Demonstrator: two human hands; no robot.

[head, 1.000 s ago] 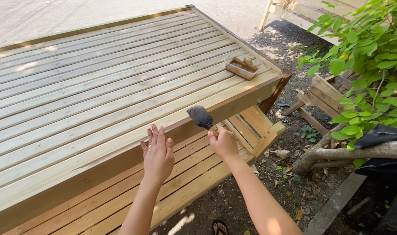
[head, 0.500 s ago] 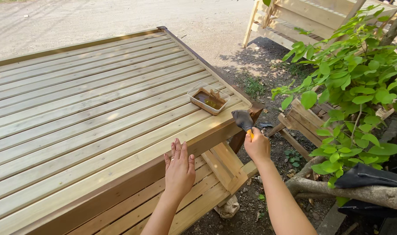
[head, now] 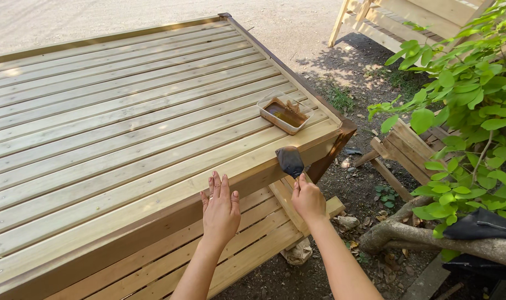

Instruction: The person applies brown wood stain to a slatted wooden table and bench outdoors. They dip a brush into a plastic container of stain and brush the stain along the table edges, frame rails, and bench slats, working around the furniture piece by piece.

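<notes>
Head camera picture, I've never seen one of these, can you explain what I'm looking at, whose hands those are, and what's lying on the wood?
The view comes from a camera worn on a person's head, looking down, so both bare arms reaching in from below are that person's own. The right hand holds a paintbrush with dark, wet bristles against the side edge of a large slatted wooden table. The left hand is open, fingers spread, at the same edge, holding nothing. On top, near the corner, sits a shallow plastic tray of brown liquid, probably wood stain. A slatted bench lies lower, and a leafy bush stands on the right.
</notes>
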